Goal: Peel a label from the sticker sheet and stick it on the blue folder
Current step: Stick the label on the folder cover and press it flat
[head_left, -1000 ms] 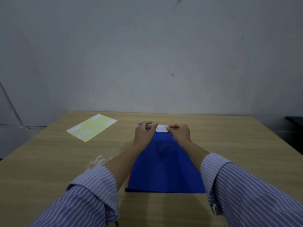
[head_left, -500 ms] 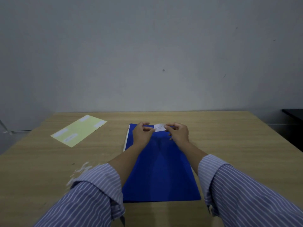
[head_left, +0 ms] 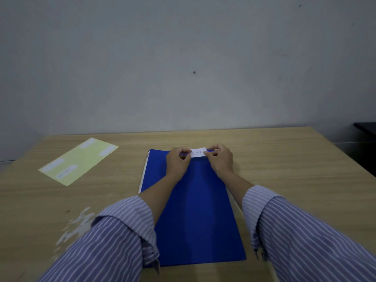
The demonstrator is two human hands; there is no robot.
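The small white paper label (head_left: 198, 153) was pinched at each end by the left hand (head_left: 177, 162) and right hand (head_left: 220, 160), best lowered level onto the flat blue plastic folder (head_left: 195, 210).

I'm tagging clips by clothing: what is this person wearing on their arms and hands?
Both arms wear long shirt sleeves in a blue-grey cloth with thin white stripes, cuffs loose and pushed back from the wrists, leaving the forearms bare. The left hand and right hand are bare: no gloves, watch or rings show.
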